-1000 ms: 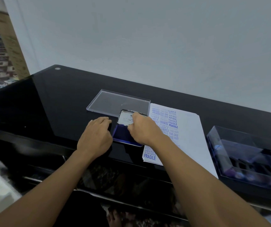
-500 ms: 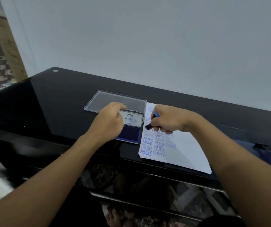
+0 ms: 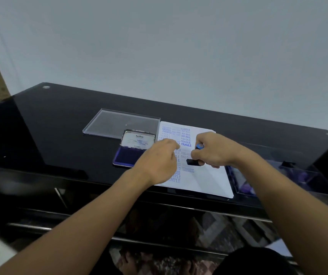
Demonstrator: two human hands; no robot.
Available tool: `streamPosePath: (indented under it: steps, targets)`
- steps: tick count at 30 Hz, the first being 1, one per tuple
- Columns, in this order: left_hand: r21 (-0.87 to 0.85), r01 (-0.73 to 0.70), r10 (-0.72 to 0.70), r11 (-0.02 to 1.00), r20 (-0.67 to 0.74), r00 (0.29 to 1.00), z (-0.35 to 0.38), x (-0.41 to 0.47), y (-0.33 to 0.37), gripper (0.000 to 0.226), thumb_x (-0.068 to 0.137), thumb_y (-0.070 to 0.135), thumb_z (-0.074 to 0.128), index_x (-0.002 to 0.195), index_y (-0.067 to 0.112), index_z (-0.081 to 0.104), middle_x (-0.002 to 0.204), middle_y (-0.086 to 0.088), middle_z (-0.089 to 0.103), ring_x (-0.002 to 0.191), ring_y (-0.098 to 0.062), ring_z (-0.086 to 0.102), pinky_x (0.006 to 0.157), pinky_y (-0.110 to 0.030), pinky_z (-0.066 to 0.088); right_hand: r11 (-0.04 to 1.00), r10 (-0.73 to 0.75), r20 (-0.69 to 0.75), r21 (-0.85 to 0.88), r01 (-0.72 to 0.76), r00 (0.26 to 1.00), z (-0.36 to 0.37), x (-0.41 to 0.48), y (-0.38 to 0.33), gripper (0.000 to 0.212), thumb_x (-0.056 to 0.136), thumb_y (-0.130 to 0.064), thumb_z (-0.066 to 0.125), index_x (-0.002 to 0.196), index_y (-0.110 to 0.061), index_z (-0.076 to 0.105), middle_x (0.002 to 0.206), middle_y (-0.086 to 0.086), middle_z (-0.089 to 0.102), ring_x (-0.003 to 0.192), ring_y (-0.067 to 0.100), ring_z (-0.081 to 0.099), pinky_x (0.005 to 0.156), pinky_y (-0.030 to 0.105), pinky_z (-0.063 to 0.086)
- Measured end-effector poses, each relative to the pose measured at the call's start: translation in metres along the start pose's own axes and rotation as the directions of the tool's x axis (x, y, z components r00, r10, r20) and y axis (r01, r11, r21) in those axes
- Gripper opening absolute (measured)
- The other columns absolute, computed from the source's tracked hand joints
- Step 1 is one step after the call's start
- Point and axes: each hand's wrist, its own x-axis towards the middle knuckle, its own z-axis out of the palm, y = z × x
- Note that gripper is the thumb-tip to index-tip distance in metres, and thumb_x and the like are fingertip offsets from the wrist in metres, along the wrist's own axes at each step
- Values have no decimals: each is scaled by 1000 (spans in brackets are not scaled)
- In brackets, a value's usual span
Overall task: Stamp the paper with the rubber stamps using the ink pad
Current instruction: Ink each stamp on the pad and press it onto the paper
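A white paper (image 3: 208, 179) lies on the black glass table (image 3: 50, 135), with several blue stamped words on its left half. My right hand (image 3: 212, 150) grips a rubber stamp (image 3: 194, 161) with a blue handle and black base, held low over the middle of the paper. My left hand (image 3: 159, 161) rests on the paper's left edge, its fingers loosely bent and holding nothing. The ink pad (image 3: 127, 155) lies open just left of the paper, its blue pad showing and its metal lid tilted up behind.
A clear plastic lid (image 3: 117, 122) lies flat behind the ink pad. A clear box (image 3: 302, 179) with more stamps stands right of the paper. The table's front edge runs just below the paper. A pale wall stands behind.
My right hand lifted the stamp off the ink pad and carried it right, over the paper. My left hand left the ink pad's side and moved onto the paper's left edge.
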Motion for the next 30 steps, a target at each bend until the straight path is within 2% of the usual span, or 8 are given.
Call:
streamPosePath:
  steps: [2, 4, 6, 8, 12, 18, 27, 30]
  targets:
    - [42, -19, 17, 999, 43, 999, 10, 2, -1, 48, 99, 6, 35, 145, 13, 45, 153, 0, 41, 142, -15, 32, 116, -33, 30, 1000, -3, 3, -2, 3, 1000, 5, -1, 3, 17, 89, -20, 57, 82, -14, 43, 78, 6, 70, 51, 21, 48, 51, 28, 41]
    - [67, -20, 14, 998, 80, 997, 17, 2, -2, 49, 97, 4, 36, 145, 10, 44, 155, -2, 38, 143, -17, 30, 116, -34, 28, 998, -14, 6, -62, 15, 1000, 12, 0, 6, 14, 93, -24, 54, 87, -15, 46, 92, 7, 67, 67, 20, 52, 59, 31, 42]
    - [80, -8, 0, 997, 108, 994, 23, 1, -1, 47, 95, 1, 38, 140, 8, 47, 151, -4, 40, 140, -21, 33, 113, -38, 32, 994, -19, 15, -105, 20, 1000, 18, 3, 8, 12, 96, -25, 52, 94, -13, 50, 104, 10, 62, 80, 21, 52, 70, 34, 43]
    - [93, -2, -9, 996, 123, 992, 28, -1, 0, 43, 93, 0, 39, 135, 5, 49, 146, -7, 42, 136, -25, 35, 108, -41, 36, 994, -20, 30, -104, 23, 999, 22, 4, 10, 13, 97, -24, 51, 98, -12, 50, 108, 11, 61, 83, 21, 52, 74, 35, 44]
    - [92, -1, -10, 996, 121, 993, 38, -3, -2, 44, 89, -3, 40, 131, 5, 49, 142, -7, 43, 131, -26, 36, 101, -38, 36, 992, -16, 44, -123, 21, 999, 25, 7, 13, 12, 99, -26, 50, 97, -15, 48, 105, 6, 59, 83, 20, 50, 70, 32, 41]
    - [70, -31, 24, 997, 90, 996, 40, -6, -2, 46, 88, -6, 39, 133, 2, 49, 143, -11, 43, 130, -26, 35, 99, -26, 24, 985, -35, 62, -168, 45, 997, 27, 10, 11, 11, 99, -26, 49, 96, -15, 47, 100, 5, 57, 80, 18, 49, 67, 31, 40]
    - [62, -69, 66, 996, 38, 997, 47, -6, -8, 43, 86, -6, 42, 128, 0, 52, 137, -11, 48, 125, -25, 39, 104, -28, 25, 980, -43, 73, -190, 56, 996, 34, 14, 9, 13, 98, -29, 51, 94, -18, 44, 90, -2, 51, 74, 10, 46, 61, 28, 34]
    - [65, -83, 83, 994, 8, 997, 50, -6, -11, 41, 85, -5, 44, 124, 1, 54, 130, -9, 51, 118, -24, 42, 101, -27, 29, 980, -37, 76, -192, 51, 996, 36, 14, 9, 13, 98, -29, 51, 96, -17, 45, 90, -2, 51, 74, 10, 46, 62, 29, 34]
